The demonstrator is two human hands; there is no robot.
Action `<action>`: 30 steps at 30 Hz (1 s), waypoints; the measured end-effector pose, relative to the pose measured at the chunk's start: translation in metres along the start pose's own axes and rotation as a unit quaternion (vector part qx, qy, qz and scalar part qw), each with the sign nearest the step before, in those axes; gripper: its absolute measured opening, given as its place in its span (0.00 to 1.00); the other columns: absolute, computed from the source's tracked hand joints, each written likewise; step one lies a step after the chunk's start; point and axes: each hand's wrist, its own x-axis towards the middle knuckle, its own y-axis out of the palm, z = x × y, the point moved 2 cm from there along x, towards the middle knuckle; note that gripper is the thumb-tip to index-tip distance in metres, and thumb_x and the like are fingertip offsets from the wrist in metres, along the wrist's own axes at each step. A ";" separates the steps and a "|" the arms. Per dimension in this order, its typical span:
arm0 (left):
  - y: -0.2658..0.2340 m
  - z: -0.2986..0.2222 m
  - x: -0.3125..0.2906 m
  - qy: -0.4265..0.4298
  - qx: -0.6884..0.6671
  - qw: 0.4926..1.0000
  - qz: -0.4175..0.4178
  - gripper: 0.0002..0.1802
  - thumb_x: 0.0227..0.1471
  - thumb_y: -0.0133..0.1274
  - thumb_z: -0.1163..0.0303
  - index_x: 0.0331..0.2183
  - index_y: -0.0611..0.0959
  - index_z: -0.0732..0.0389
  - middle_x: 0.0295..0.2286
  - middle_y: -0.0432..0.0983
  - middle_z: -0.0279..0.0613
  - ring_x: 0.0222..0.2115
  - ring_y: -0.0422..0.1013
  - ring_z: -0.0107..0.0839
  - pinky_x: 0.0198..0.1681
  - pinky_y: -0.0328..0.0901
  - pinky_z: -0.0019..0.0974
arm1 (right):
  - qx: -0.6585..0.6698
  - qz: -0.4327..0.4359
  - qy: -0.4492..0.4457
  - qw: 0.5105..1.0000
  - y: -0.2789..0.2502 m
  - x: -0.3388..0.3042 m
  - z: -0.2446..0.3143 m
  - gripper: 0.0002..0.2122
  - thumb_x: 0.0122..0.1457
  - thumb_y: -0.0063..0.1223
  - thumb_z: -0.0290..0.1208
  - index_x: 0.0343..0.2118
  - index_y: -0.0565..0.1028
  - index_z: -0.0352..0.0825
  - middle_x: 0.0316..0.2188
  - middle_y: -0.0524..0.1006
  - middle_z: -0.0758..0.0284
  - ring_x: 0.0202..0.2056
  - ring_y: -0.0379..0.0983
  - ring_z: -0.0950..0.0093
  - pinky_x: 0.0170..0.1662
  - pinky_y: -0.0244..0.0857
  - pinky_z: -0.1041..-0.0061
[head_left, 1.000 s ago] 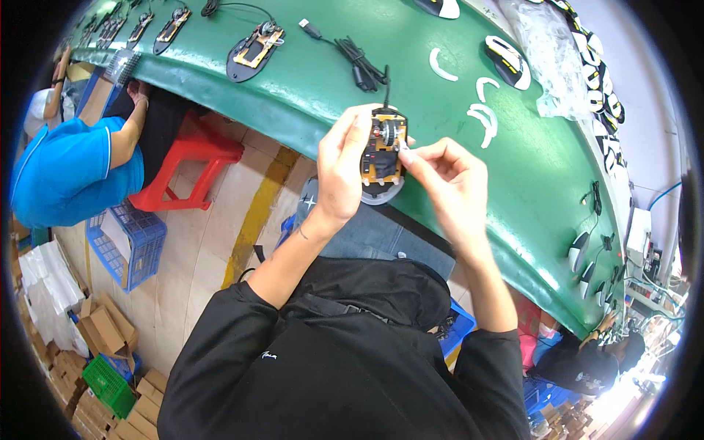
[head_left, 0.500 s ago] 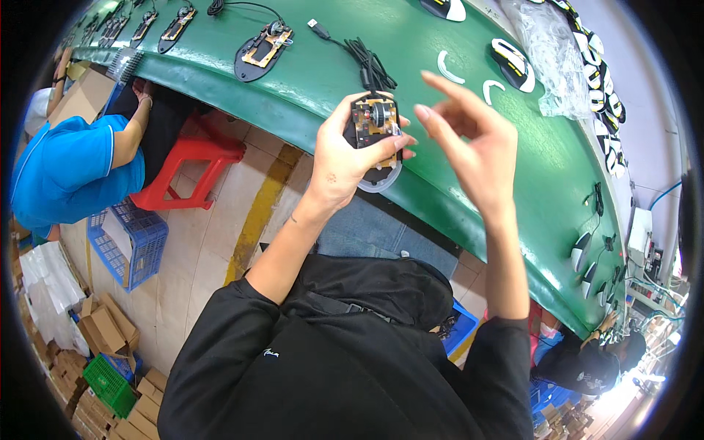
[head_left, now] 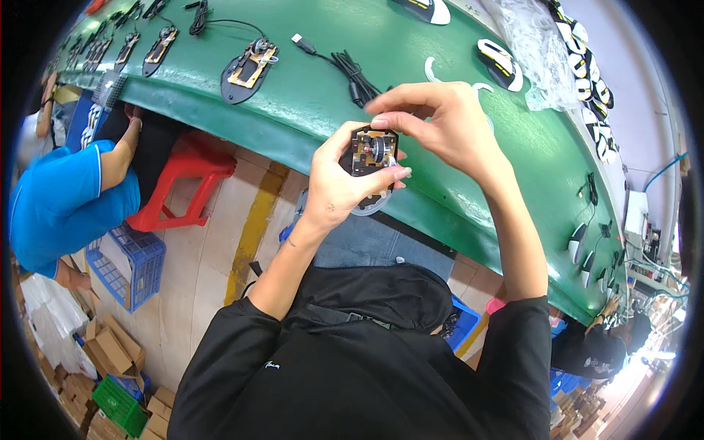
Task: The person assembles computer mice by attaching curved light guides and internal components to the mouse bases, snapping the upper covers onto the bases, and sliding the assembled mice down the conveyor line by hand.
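My left hand [head_left: 334, 180] holds an opened computer mouse [head_left: 375, 150] over the table's near edge. Its tan circuit board and dark scroll wheel face up, and a clear rounded rim shows at its lower end. With thumb and fingers pinched, my right hand [head_left: 447, 125] is at the mouse's front end, where the cable meets it; the fingers hide that spot. The bundled black cable [head_left: 354, 77] lies on the green table just beyond, its USB plug [head_left: 298, 39] pointing to the far left.
Along the table [head_left: 308, 117] lie other open mouse bases [head_left: 248, 72], white curved strips [head_left: 430, 70] and black-and-white mouse covers [head_left: 500, 64]. Clear plastic bags [head_left: 539, 51] lie at the far right. A person in blue [head_left: 66, 191] sits at left beside a red stool [head_left: 183, 180].
My right hand has come down and left from above the table to the mouse's front end, its fingers closing there. The mouse has moved slightly toward me in my left hand.
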 end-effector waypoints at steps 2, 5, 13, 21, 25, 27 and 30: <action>0.000 -0.006 0.002 0.012 -0.002 1.000 -0.006 0.25 0.42 0.62 0.85 0.45 0.73 0.67 0.35 0.78 0.49 0.29 0.78 0.35 0.33 0.76 0.36 | 0.048 -0.040 0.067 0.996 -0.020 0.004 -0.012 0.13 0.56 0.59 0.28 0.46 0.79 0.39 0.32 0.81 0.70 0.31 0.76 0.82 0.37 0.70 0.80; 0.006 -0.013 0.009 -0.008 -0.063 0.998 0.011 0.30 0.43 0.61 0.85 0.50 0.72 0.67 0.36 0.78 0.51 0.32 0.79 0.37 0.35 0.77 0.38 | -0.243 -0.171 0.081 0.951 -0.103 0.007 -0.118 0.24 0.57 0.58 0.40 0.56 0.71 0.38 0.44 0.79 0.62 0.43 0.77 0.69 0.47 0.69 0.72; -0.008 -0.015 0.009 -0.021 -0.162 0.986 0.044 0.31 0.54 0.54 0.71 0.57 0.66 0.66 0.38 0.76 0.51 0.37 0.76 0.40 0.41 0.75 0.46 | -0.307 -0.054 0.028 0.950 -0.154 -0.012 -0.196 0.27 0.49 0.60 0.33 0.56 0.71 0.42 0.45 0.78 0.55 0.44 0.75 0.57 0.50 0.65 0.66; -0.007 0.003 0.019 -0.113 -0.457 0.877 0.096 0.33 0.63 0.38 0.52 0.61 0.60 0.63 0.37 0.72 0.51 0.38 0.71 0.41 0.46 0.70 0.45 | -0.115 -0.274 0.206 0.932 -0.105 -0.023 -0.085 0.22 0.56 0.59 0.42 0.54 0.74 0.44 0.40 0.80 0.62 0.39 0.75 0.75 0.45 0.67 0.76; 0.002 0.009 0.022 -0.096 -0.448 0.882 0.111 0.32 0.64 0.38 0.52 0.61 0.61 0.63 0.34 0.69 0.48 0.35 0.68 0.37 0.45 0.68 0.39 | -0.001 -0.323 0.092 0.942 -0.037 -0.046 -0.015 0.21 0.57 0.59 0.37 0.53 0.75 0.37 0.44 0.79 0.64 0.43 0.74 0.77 0.48 0.65 0.78; 0.005 0.010 0.022 -0.094 -0.434 0.890 0.103 0.32 0.64 0.38 0.52 0.61 0.61 0.63 0.33 0.68 0.47 0.34 0.67 0.36 0.44 0.68 0.38 | -0.011 -0.311 0.038 0.949 -0.010 -0.054 0.005 0.20 0.55 0.60 0.34 0.51 0.76 0.35 0.46 0.78 0.60 0.44 0.75 0.72 0.50 0.65 0.75; 0.007 0.009 0.021 -0.091 -0.412 0.905 0.055 0.26 0.64 0.39 0.53 0.52 0.73 0.63 0.38 0.78 0.44 0.38 0.76 0.32 0.45 0.71 0.36 | -0.067 -0.305 -0.013 0.950 0.016 -0.059 0.027 0.19 0.52 0.62 0.32 0.48 0.77 0.35 0.46 0.77 0.54 0.42 0.76 0.63 0.48 0.67 0.70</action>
